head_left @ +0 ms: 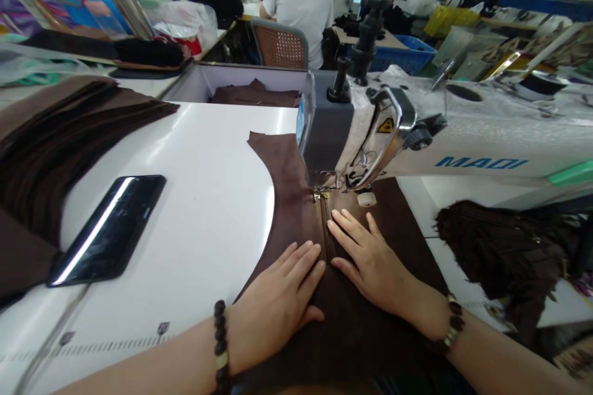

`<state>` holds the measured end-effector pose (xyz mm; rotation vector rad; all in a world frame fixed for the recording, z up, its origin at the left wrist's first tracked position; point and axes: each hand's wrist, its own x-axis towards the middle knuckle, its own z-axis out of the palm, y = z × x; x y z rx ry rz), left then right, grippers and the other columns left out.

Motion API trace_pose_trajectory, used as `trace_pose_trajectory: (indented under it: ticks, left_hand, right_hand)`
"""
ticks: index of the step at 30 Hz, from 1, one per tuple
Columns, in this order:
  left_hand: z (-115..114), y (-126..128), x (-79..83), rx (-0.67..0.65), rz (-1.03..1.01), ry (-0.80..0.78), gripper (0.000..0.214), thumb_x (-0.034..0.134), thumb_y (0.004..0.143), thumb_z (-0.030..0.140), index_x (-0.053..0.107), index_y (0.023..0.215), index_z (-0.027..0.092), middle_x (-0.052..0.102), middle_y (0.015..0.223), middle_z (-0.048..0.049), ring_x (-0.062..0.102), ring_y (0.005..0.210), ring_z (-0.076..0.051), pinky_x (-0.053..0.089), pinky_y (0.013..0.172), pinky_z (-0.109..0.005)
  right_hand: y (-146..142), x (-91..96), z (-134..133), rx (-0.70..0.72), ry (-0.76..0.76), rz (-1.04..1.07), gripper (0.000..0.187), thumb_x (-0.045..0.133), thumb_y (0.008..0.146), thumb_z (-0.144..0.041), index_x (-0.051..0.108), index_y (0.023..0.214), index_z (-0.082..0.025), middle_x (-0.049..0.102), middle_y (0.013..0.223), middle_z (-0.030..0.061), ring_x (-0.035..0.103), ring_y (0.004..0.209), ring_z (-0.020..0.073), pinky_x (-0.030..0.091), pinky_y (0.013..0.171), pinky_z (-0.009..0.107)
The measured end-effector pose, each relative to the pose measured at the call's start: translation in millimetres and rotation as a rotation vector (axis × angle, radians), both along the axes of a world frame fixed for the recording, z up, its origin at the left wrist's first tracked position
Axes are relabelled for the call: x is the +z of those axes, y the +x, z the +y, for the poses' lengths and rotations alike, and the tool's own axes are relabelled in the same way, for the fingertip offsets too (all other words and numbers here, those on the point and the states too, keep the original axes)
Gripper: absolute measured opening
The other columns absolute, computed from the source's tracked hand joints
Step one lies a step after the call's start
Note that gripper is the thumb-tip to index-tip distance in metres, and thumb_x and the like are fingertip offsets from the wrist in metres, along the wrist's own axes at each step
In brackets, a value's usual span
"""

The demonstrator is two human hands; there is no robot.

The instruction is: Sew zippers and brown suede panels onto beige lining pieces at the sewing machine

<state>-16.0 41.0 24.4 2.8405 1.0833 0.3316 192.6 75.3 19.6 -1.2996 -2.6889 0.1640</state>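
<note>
A dark brown fabric piece [282,166] lies flat on the white table under the head of a sewing machine [343,129]. My left hand [280,296] rests on the cloth with its fingers stretched out, left of a narrow lengthwise slit or seam [324,228]. To the right of that line, my right hand [365,253] presses flat on the same piece, fingers spread, its fingertips just below the presser foot [319,195]. Neither hand grips anything. The needle area is too small to make out clearly.
A smartphone [109,228] with a cable lies on the table at left, beside a stack of brown cut pieces [69,129]. Bunched brown pieces [500,253] lie at right. Beyond the table, a person in a white shirt [301,3] sits on a chair [280,44].
</note>
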Motion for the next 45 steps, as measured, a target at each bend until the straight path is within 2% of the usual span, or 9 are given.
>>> trace_pose_trajectory:
  ticks: [10,19,23,30,36,42,45]
  left_hand:
    - [2,-3,-7.1,-0.041,-0.016,-0.010,0.049,0.056,0.081,0.043,0.050,0.120,0.013,0.046,0.130,-0.0149,0.042,0.121,-0.029,0.040,0.099,-0.046]
    - [17,-2,-7.9,-0.043,-0.029,0.009,0.046,0.055,0.082,0.042,0.052,0.117,0.012,0.048,0.128,-0.0156,0.043,0.120,-0.029,0.039,0.099,-0.047]
    - [28,-3,-9.2,-0.048,-0.040,0.015,0.045,0.057,0.082,0.039,0.053,0.116,0.010,0.049,0.126,-0.0166,0.044,0.120,-0.030,0.039,0.099,-0.048]
    - [49,-6,-11.2,-0.070,-0.047,0.024,0.043,0.055,0.084,0.037,0.052,0.117,0.010,0.049,0.126,-0.0172,0.042,0.120,-0.030,0.037,0.100,-0.049]
    - [66,-8,-10.8,-0.081,-0.068,0.040,0.040,0.053,0.085,0.036,0.052,0.115,0.009,0.049,0.125,-0.0180,0.043,0.120,-0.031,0.038,0.099,-0.049]
    - [80,-10,-13.4,-0.069,-0.050,0.058,0.039,0.050,0.087,0.036,0.051,0.116,0.010,0.049,0.123,-0.0172,0.043,0.119,-0.030,0.037,0.100,-0.049]
    - [85,-12,-14.1,-0.066,-0.051,0.060,0.038,0.049,0.087,0.035,0.051,0.116,0.010,0.048,0.123,-0.0173,0.042,0.119,-0.030,0.036,0.101,-0.049]
  right_hand:
    - [0,1.3,5,0.003,0.012,-0.045,0.044,0.037,0.089,-0.023,0.036,0.132,-0.013,0.031,0.141,0.0118,0.022,0.131,0.0251,0.025,0.101,0.058]
    - [-3,2.6,21,0.007,0.012,-0.053,0.044,0.036,0.090,-0.024,0.037,0.132,-0.011,0.032,0.140,0.0117,0.026,0.130,0.0240,0.022,0.103,0.058]
    - [-3,1.9,32,0.002,0.010,-0.041,0.045,0.036,0.090,-0.026,0.035,0.132,-0.010,0.031,0.140,0.0122,0.027,0.129,0.0246,0.026,0.102,0.056]
    - [-5,1.8,52,0.013,0.023,0.016,0.043,0.037,0.090,-0.026,0.039,0.130,-0.009,0.044,0.130,0.0165,0.044,0.117,0.0261,0.030,0.100,0.053]
    - [-4,0.5,69,0.023,0.002,0.030,0.036,0.036,0.092,-0.029,0.048,0.121,-0.012,0.057,0.115,0.0112,0.052,0.106,0.0232,0.037,0.096,0.043]
    - [-9,9.6,79,0.017,0.017,-0.020,0.029,0.037,0.092,-0.027,0.065,0.090,-0.017,0.065,0.096,0.0085,0.059,0.092,0.0215,0.043,0.084,0.037]
    - [-11,14.0,84,0.023,-0.043,-0.038,0.031,0.035,0.091,-0.021,0.066,0.087,-0.017,0.067,0.089,0.0075,0.060,0.084,0.0182,0.045,0.078,0.031]
